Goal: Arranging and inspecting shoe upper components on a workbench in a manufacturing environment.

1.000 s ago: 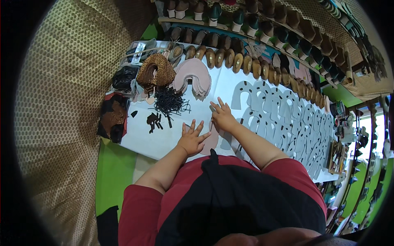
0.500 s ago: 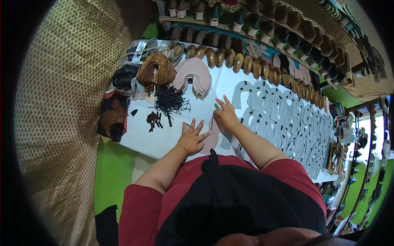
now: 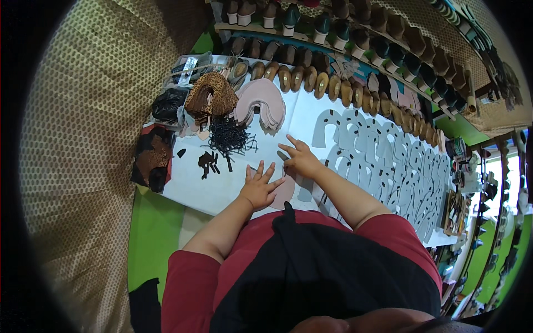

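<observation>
Pressing flat on the white table (image 3: 222,191), my left hand (image 3: 260,187) has its fingers spread wide and holds nothing; its palm and heel lie on a pink cut piece (image 3: 284,191) that shows just to the right of my thumb. My right hand (image 3: 302,160) sits just beyond and to the right of it, fingers also fanned apart and laid flat, fingertips (image 3: 284,149) touching the bare tabletop; whether anything is under that palm I cannot tell. Past my left fingertips lies a tangle of thin black strips (image 3: 229,139), with a few small dark scraps (image 3: 208,162) to its left. Farther out beyond both hands sits a stack of pink horseshoe-shaped pieces (image 3: 261,104), and next to it a brown spotted bundle (image 3: 211,97). Off to the right of my right hand, rows of grey cut shapes (image 3: 388,161) cover the table.
</observation>
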`<state>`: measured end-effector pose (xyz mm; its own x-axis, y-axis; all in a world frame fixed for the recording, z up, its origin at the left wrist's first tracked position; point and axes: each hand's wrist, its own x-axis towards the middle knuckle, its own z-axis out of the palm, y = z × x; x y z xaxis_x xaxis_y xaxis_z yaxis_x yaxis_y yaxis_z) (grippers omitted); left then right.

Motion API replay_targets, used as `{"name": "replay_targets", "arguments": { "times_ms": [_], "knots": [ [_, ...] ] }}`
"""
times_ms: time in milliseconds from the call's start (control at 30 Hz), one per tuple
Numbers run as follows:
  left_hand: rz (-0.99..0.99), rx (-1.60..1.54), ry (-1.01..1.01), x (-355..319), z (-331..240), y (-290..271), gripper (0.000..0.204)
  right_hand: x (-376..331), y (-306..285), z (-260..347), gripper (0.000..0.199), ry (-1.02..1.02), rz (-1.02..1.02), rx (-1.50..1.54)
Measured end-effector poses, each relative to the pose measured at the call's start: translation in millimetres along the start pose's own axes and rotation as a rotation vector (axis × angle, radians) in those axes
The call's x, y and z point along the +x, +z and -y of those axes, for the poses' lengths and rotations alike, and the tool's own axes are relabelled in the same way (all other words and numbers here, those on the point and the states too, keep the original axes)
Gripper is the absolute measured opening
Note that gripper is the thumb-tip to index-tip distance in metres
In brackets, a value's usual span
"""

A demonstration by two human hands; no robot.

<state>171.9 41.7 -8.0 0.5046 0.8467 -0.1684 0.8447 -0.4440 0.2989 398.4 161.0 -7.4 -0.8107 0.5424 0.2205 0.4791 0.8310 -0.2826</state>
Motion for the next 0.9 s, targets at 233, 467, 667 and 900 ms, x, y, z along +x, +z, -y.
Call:
{"name": "replay_targets", "arguments": {
  "times_ms": [233, 467, 667, 900],
  "knots": [
    [-0.002, 0.002, -0.001, 0, 1, 2, 0.057, 2, 5, 11, 0.035, -0.009, 0.062, -0.178],
    [0.019, 0.012, -0.015, -2, -2, -5, 0.054, 9, 9, 16, 0.04, -0.021, 0.082, -0.227],
    [-0.029, 0.064, 0.072, -3, 4, 9, 0.065, 12, 13, 17, 0.041, -0.032, 0.057, -0.188],
    [-0.017, 0.154, 0.182, 0, 10, 21, 0.07, 8, 24, 17, 0.035, -0.007, -0.016, -0.171]
  ]
}}
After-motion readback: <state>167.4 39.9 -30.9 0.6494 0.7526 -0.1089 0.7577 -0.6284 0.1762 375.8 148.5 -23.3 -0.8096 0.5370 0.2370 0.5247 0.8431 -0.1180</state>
